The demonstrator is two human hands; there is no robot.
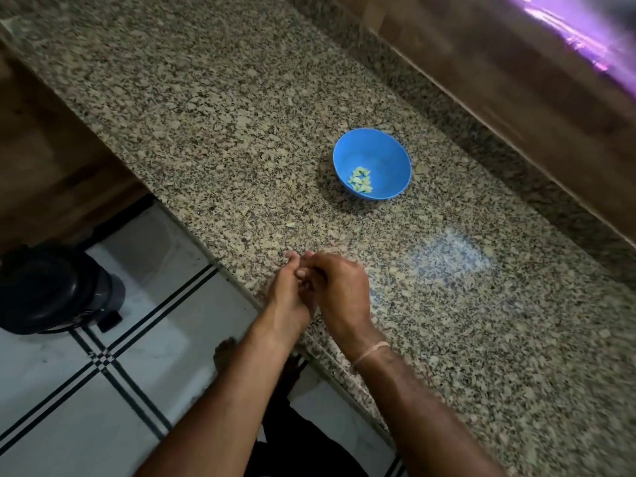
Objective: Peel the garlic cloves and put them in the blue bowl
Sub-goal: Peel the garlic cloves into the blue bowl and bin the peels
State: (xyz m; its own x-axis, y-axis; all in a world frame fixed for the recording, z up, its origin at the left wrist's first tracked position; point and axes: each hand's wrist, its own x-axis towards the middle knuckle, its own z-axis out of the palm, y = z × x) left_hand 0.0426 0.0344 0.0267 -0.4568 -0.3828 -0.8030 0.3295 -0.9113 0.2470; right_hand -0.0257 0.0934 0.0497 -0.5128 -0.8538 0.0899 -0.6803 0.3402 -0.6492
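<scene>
The blue bowl stands on the speckled granite counter with several peeled garlic cloves lying in its bottom. My left hand and my right hand meet over the counter's front edge, well short of the bowl. Their fingers curl together round a small pale garlic clove, which is mostly hidden between the fingertips. A small pale piece lies loose on the counter between my hands and the bowl.
A wooden wall runs behind the counter's raised granite back. The counter's front edge runs diagonally past my wrists. Below it is a tiled floor, where a black bin stands at the left. My bare foot shows under my arm.
</scene>
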